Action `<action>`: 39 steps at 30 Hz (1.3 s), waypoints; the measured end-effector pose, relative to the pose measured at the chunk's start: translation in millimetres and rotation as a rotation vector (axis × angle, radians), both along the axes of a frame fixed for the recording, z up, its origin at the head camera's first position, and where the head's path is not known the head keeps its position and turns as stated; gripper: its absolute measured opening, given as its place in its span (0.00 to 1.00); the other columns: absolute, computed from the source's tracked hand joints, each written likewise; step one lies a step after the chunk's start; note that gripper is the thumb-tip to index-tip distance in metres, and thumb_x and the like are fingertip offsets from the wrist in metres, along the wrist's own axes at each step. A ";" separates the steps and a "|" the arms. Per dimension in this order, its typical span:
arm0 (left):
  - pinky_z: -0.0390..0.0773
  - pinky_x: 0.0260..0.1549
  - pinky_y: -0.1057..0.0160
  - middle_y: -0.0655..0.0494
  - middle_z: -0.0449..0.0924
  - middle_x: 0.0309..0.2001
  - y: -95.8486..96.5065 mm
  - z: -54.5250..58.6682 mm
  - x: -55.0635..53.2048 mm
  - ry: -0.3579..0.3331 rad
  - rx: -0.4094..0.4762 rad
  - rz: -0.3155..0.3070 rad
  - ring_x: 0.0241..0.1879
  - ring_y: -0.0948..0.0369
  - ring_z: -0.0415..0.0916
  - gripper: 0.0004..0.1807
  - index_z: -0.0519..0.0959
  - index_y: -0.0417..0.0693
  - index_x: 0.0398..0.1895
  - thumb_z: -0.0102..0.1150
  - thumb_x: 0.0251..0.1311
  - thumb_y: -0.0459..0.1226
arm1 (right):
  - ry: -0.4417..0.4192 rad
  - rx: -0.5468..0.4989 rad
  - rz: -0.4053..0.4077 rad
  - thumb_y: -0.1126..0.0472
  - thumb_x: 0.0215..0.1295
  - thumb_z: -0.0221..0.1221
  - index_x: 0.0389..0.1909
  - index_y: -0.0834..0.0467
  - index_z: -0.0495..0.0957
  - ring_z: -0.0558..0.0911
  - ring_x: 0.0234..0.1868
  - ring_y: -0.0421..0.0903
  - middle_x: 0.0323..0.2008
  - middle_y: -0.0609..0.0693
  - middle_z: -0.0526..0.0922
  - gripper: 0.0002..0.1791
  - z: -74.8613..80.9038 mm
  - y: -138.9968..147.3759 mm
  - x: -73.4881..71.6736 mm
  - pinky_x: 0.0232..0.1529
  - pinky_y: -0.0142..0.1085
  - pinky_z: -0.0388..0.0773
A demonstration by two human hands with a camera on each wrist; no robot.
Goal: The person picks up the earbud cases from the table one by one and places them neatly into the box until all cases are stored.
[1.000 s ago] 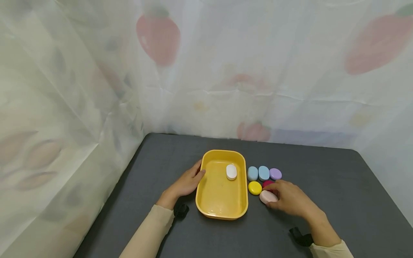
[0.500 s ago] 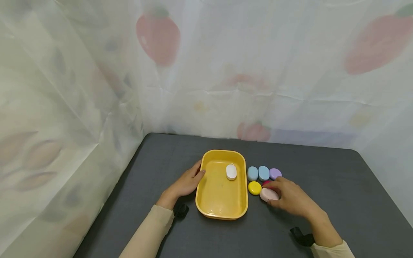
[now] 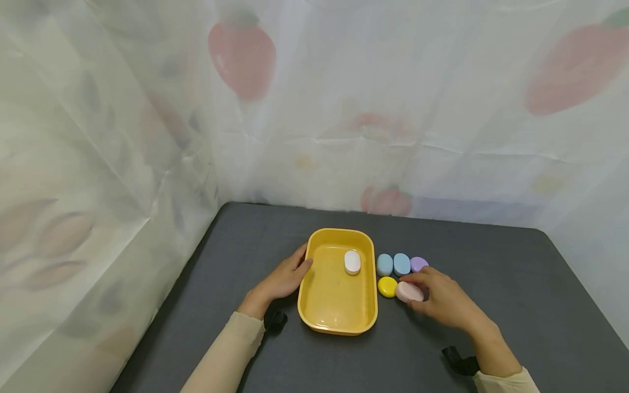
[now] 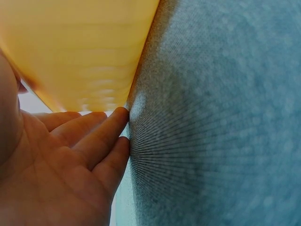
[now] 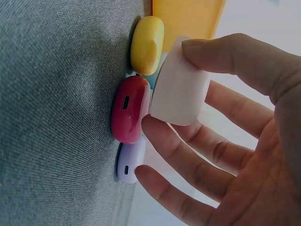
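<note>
In the head view my right hand (image 3: 444, 297) pinches a pale pink earbud case (image 3: 410, 292) between thumb and fingers. The right wrist view shows that pink case (image 5: 181, 87) lifted beside a glossy crimson case (image 5: 130, 109) with a charging port. Near it lie a yellow case (image 3: 387, 286), a purple case (image 3: 419, 264) and two light blue cases (image 3: 401, 264). My left hand (image 3: 282, 279) holds the left side of a yellow tray (image 3: 303, 305), thumb over the rim and fingers along the outer wall. A white case (image 3: 352, 262) lies inside the tray.
All of this rests on a dark grey table (image 3: 265, 224). A pale curtain (image 3: 314, 109) with fruit prints hangs behind the table and along its left side. Black wrist straps (image 3: 459, 362) show on both forearms.
My right hand has shifted the pink case slightly away from me. It now covers the crimson case in the head view. The left hand and tray have stayed still.
</note>
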State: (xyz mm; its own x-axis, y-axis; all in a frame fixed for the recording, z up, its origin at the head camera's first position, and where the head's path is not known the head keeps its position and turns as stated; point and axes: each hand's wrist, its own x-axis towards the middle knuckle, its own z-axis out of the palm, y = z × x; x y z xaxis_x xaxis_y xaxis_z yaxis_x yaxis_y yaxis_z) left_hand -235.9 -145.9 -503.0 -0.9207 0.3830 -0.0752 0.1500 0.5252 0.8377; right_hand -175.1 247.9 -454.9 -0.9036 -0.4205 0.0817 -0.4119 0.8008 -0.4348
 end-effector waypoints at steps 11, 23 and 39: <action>0.68 0.72 0.45 0.55 0.60 0.80 0.4 0.8 -0.5 0.007 -0.005 -0.005 0.73 0.54 0.68 0.33 0.48 0.62 0.85 0.41 0.83 0.50 | 0.029 0.002 -0.029 0.54 0.57 0.76 0.57 0.51 0.86 0.75 0.39 0.40 0.44 0.45 0.80 0.25 2.2 -0.6 -0.2 0.39 0.37 0.74; 0.67 0.72 0.45 0.57 0.58 0.81 0.4 1.5 0.3 0.016 0.000 -0.015 0.74 0.55 0.66 0.33 0.47 0.63 0.85 0.41 0.83 0.51 | 0.041 -0.036 -0.038 0.56 0.59 0.75 0.58 0.50 0.85 0.75 0.37 0.41 0.43 0.45 0.79 0.24 4.4 -0.5 0.8 0.38 0.34 0.72; 0.67 0.72 0.45 0.53 0.58 0.81 -0.2 1.4 2.0 0.029 -0.021 -0.007 0.75 0.53 0.65 0.33 0.47 0.61 0.86 0.40 0.83 0.50 | 0.060 -0.045 -0.003 0.57 0.60 0.75 0.61 0.55 0.84 0.76 0.37 0.45 0.42 0.45 0.79 0.27 14.2 -2.2 -0.9 0.36 0.32 0.73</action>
State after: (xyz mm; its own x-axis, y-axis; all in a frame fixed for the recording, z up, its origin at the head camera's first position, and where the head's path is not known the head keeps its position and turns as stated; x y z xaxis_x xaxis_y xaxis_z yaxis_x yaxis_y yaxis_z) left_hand -233.9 -146.0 -501.6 -0.9199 0.3881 -0.0564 0.1782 0.5417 0.8215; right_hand -176.1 245.8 -440.7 -0.8980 -0.4121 0.1542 -0.4355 0.7825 -0.4451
